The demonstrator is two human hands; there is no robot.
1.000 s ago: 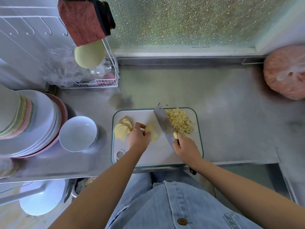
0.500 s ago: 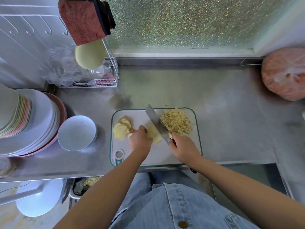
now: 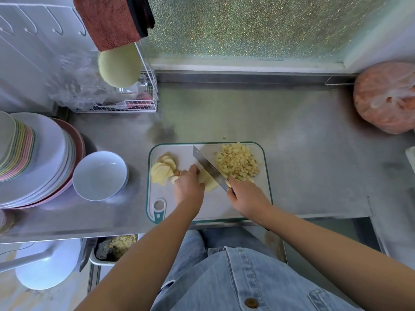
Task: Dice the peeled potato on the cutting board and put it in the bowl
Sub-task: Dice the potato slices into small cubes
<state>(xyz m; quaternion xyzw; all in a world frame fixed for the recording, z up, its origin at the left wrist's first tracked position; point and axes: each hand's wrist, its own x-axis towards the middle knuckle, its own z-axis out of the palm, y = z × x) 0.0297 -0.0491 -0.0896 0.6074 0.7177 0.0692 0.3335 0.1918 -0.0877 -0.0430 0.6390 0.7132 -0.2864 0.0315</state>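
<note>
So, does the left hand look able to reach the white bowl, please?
Probably yes: the bowl sits just left of the cutting board with nothing between, though the left hand currently holds a potato piece.

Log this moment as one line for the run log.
stage: dicing | left hand holds potato piece on cutting board | right hand grips knife | diced pile on board | bowl empty

Brushed steel counter (image 3: 280, 153), glossy bowl (image 3: 100, 176), shiny metal blade (image 3: 208, 168)
</note>
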